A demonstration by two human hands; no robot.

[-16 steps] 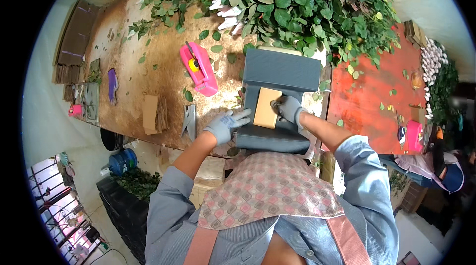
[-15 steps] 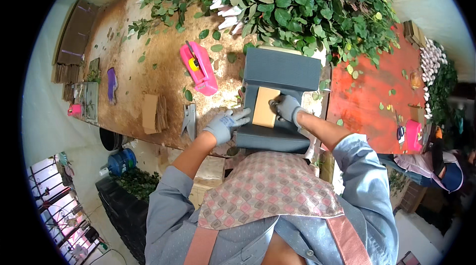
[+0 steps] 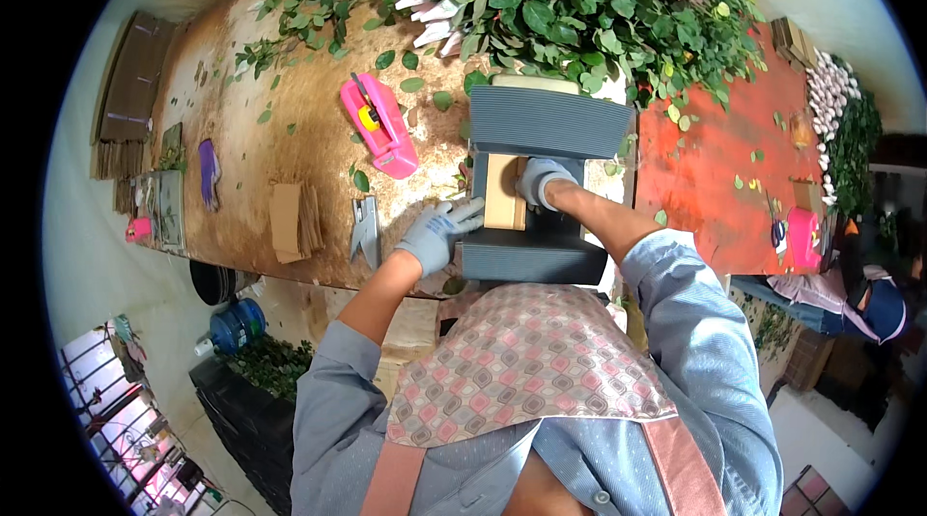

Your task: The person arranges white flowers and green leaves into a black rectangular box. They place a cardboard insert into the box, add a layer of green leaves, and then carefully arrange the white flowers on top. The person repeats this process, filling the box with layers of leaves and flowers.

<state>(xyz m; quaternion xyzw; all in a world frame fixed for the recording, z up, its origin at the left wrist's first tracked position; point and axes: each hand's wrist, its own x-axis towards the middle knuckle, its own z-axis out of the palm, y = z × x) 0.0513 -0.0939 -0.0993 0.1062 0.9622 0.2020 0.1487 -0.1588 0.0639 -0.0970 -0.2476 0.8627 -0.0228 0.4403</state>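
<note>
A dark grey ribbed trough with raised far and near ends stands in front of me at the table edge. In its low middle lies a tan cardboard piece. My right hand, in a grey glove, is bunched at the cardboard's right edge, closed on it; its fingertips are partly hidden. My left hand, also gloved, is open, fingers stretched towards the cardboard's lower left edge. To its left lies a grey stapler. A pink tape dispenser with yellow inside sits farther up the table.
Leafy stems with pale wrapped ends heap at the far side. Cardboard pieces and a purple glove lie left. On the right stand a red tabletop, scissors and another pink dispenser. Another person is at the far right.
The cardboard piece has straightened and shifted slightly left in the trough, its near fold now showing. My right hand has moved up along its right edge. My left hand stays beside the trough.
</note>
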